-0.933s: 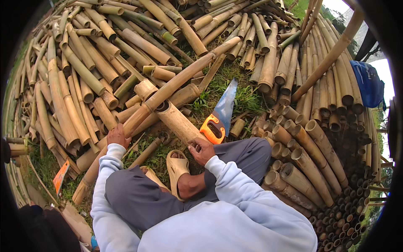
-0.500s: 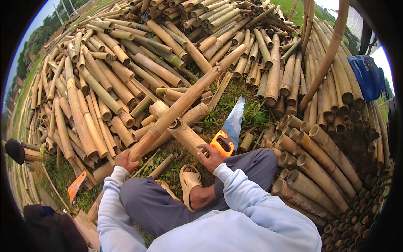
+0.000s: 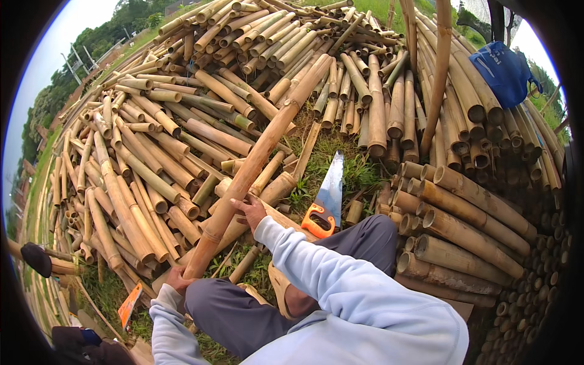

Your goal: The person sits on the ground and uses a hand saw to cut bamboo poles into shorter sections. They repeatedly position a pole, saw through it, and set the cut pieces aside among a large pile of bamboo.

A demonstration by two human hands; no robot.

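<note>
A long bamboo pole slants up and away from my left knee. My left hand is closed round its near end. Fingers apart, my right hand touches the pole's right side about midway, not wrapped round it. Under and beside the pole lie thicker bamboo pieces, partly covered by the pole and my right arm. Just beyond my right forearm, a handsaw with an orange handle leans blade up.
Large heaps of cut bamboo spread ahead and left. Stacked thick bamboo lengths lie by my right knee. An orange saw handle shows in the grass at left. A blue bag hangs at the far right, near an upright pole.
My right hand has left the thick bamboo piece and moved left onto the long pole. The pole stands steeper, its near end still in my left hand. The view has shifted slightly.
</note>
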